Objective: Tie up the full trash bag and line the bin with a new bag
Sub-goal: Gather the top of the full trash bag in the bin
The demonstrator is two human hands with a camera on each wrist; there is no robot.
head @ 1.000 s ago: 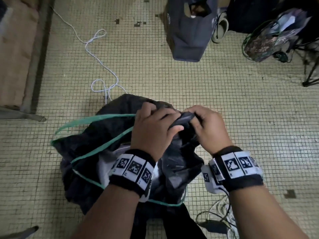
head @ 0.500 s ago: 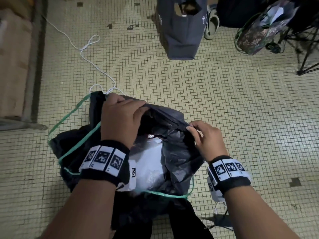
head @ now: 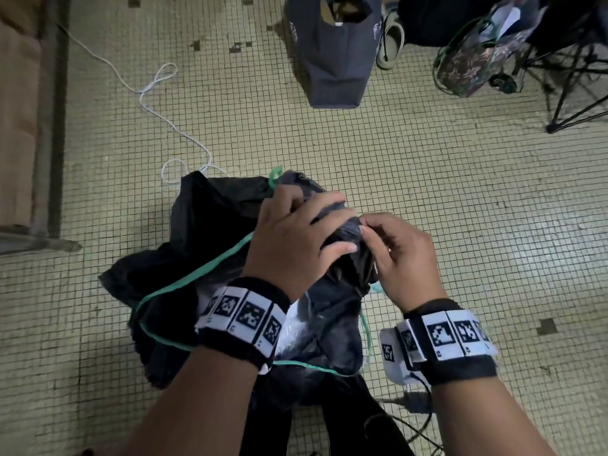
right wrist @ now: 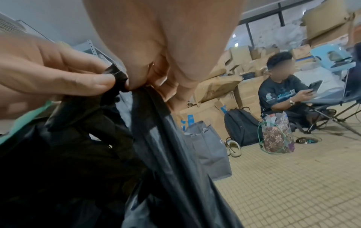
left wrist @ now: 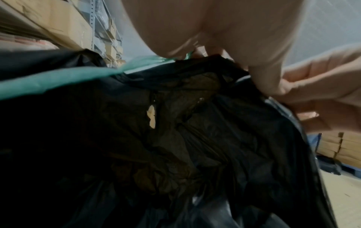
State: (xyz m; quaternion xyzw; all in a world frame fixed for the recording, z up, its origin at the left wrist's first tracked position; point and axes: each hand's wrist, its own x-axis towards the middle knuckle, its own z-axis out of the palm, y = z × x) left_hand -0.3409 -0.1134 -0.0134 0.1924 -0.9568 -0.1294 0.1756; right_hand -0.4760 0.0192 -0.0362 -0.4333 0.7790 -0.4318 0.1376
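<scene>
A full black trash bag (head: 214,232) with a green drawstring (head: 197,274) sits on the tiled floor in the middle of the head view. My left hand (head: 329,232) grips the gathered plastic at the bag's top, fingers curled over it. Directly to its right, my right hand (head: 368,232) pinches the same bunched neck. In the right wrist view, fingers (right wrist: 93,80) of the left hand pinch a black fold of the bag (right wrist: 117,74). The left wrist view is filled by the dark bag (left wrist: 195,123), with the drawstring (left wrist: 58,77) running along its rim.
A grey tote bag (head: 335,51), a slipper (head: 390,44), a patterned bag (head: 470,64) and folding-chair legs (head: 575,103) stand at the back. A white cord (head: 171,123) trails behind the bag. Cables (head: 414,422) lie near my feet. A seated person (right wrist: 283,92) and cardboard boxes (right wrist: 215,89) are beyond.
Half a second ago my hands held the bag's mouth spread apart. My left hand has since moved right, bringing the rim together against my right hand.
</scene>
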